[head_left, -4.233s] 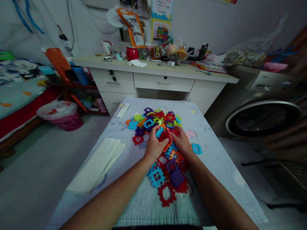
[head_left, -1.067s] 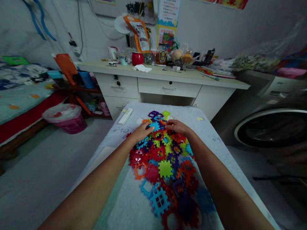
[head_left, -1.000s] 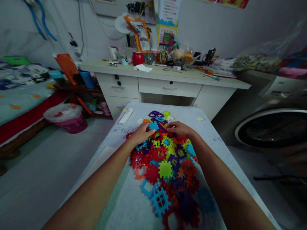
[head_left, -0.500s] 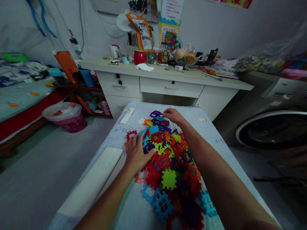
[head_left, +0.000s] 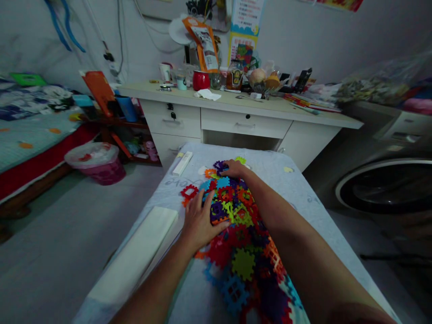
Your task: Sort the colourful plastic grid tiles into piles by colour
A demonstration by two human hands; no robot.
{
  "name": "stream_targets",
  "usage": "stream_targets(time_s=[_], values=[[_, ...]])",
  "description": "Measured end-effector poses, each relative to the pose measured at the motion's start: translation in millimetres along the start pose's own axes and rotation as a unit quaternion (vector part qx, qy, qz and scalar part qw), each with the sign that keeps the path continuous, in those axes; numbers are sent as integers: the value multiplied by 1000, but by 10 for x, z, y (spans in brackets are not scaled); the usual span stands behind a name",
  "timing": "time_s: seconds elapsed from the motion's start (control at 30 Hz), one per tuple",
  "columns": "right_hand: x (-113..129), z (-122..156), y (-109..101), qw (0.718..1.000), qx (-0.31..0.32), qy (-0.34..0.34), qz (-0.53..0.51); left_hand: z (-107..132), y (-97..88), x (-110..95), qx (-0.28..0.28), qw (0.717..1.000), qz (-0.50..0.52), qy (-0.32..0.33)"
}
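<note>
A long heap of flat plastic interlocking pieces (head_left: 240, 234) in red, purple, blue, orange and green covers the middle of the cloth-topped table (head_left: 313, 234). My left hand (head_left: 200, 220) rests along the heap's left side, fingers spread over blue and purple pieces. At the far end, my right hand (head_left: 235, 168) reaches in with slightly bent fingers against a purple piece (head_left: 220, 167); no firm grip shows. A yellow-green piece (head_left: 240, 159) lies just behind that hand. Left of my left fingers is a red square-holed piece (head_left: 189, 192). My right forearm hides part of the heap's right side.
A narrow white box (head_left: 182, 164) lies at the table's far left. A long white block (head_left: 141, 252) runs along the left edge. Beyond stands a white desk (head_left: 245, 123) holding jars and cups; a washing machine (head_left: 381, 148) is at right, a pink bin (head_left: 101, 167) at left.
My right hand has moved left and slightly nearer over the far pieces, uncovering a yellow-green one. My left hand has shifted slightly right. The whole view has moved a little.
</note>
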State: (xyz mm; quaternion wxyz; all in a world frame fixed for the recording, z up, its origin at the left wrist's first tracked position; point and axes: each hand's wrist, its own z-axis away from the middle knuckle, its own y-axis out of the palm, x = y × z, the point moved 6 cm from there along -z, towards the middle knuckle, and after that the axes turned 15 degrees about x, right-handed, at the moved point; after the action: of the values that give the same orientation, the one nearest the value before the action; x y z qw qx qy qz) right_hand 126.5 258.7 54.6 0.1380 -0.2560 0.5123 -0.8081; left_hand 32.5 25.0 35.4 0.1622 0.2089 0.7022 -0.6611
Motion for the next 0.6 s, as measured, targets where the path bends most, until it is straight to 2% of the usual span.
stream_targets(time_s=[0.13, 0.4, 0.6], values=[[42, 229, 41, 997, 60, -50, 21, -76, -7, 28, -1, 999, 27, -20], [-43, 807, 94, 983, 93, -145, -60, -270, -135, 68, -59, 994, 90, -30], [-146, 1186, 138, 976, 55, -161, -138, -593, -129, 97, -48, 989, 136, -31]])
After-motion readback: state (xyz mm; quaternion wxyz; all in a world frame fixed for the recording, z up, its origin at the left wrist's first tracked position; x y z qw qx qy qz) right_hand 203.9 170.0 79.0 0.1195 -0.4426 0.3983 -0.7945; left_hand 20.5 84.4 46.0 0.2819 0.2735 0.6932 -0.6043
